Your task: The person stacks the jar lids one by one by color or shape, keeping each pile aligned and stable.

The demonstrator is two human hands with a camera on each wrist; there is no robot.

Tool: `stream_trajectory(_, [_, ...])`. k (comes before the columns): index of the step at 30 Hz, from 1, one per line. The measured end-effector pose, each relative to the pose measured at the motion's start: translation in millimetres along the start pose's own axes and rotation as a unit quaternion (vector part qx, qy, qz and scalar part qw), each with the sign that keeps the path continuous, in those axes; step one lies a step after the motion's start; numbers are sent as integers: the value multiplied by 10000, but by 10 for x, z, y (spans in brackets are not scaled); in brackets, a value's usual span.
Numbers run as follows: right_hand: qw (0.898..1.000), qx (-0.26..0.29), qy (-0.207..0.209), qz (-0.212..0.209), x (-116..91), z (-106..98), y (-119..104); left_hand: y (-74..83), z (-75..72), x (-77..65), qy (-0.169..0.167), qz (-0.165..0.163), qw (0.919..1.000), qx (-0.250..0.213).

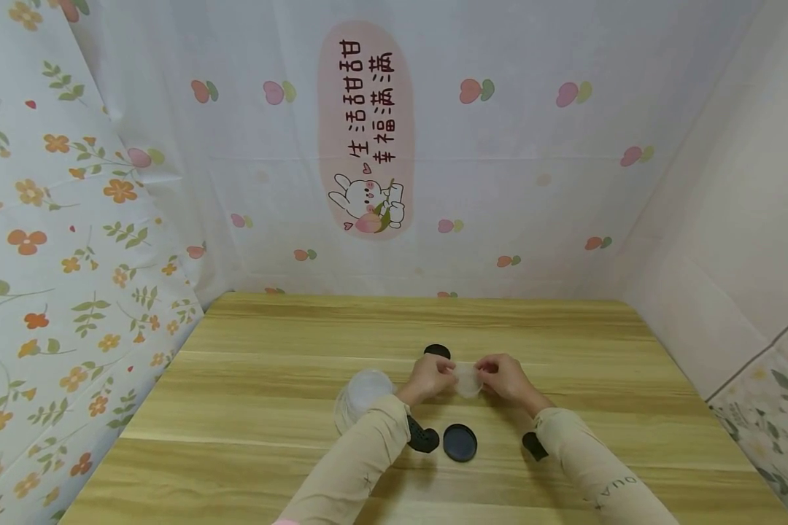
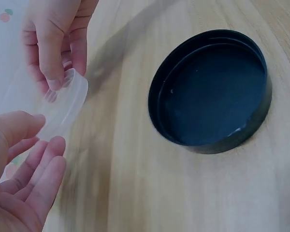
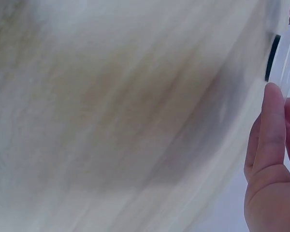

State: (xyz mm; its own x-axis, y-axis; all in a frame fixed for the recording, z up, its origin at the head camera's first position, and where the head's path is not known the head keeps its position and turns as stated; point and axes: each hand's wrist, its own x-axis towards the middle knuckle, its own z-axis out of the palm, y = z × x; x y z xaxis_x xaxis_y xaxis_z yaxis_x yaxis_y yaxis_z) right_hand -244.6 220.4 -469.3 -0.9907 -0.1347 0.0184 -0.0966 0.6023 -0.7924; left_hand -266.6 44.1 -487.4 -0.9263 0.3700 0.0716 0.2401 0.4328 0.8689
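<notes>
Both hands hold a translucent round plastic lid [image 1: 468,380] with a shallow rim above the table, one at each side. My left hand [image 1: 428,375] pinches its left edge between thumb and fingers; in the left wrist view this hand [image 2: 26,169] is at the lower left. My right hand [image 1: 508,379] pinches the opposite edge; the left wrist view shows that hand [image 2: 58,38] above the lid [image 2: 67,106]. In the right wrist view the right hand [image 3: 270,159] is only partly in frame. Nearer me lies a black round lid [image 1: 460,442], hollow side up.
Beyond the left hand lies another black round piece [image 1: 437,351], partly covered by it. Several clear round plastic pieces [image 1: 368,390] lie overlapping beside the left forearm. The wooden table [image 1: 269,328] ends at a patterned cloth [image 1: 532,182] at the back.
</notes>
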Motion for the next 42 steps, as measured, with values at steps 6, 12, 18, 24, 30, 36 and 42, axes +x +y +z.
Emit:
stream_trajectory(6, [9998, 104, 88, -118, -3, -1, -79, 326, -210, -148, 11, -25, 9987, -506])
stream_trajectory(12, [9994, 237, 170, -188, 12, 9, -170, 302, -292, -126, -54, -85, 9991, -414])
stream_trajectory(18, [9986, 390, 93, -351, 56, 78, -254, 285, -439, -164, -134, -99, 9991, -389])
stream_trajectory(24, [9980, 382, 67, -495, 83, 163, -343, 282, -590, -200, -265, -75, 9996, -20])
stream_trajectory(30, [9964, 517, -53, -670, 92, 231, -454, 297, -752, -240, -416, -190, 9986, 282])
stream_trajectory(36, [9937, 486, -236, -985, 108, 303, -596, 304, -951, -281, -727, -187, 9970, 163])
stream_trajectory(42, [9904, 740, -392, -1099, 136, 404, -743, 266, -1154, -342, -803, -251, 9964, 134])
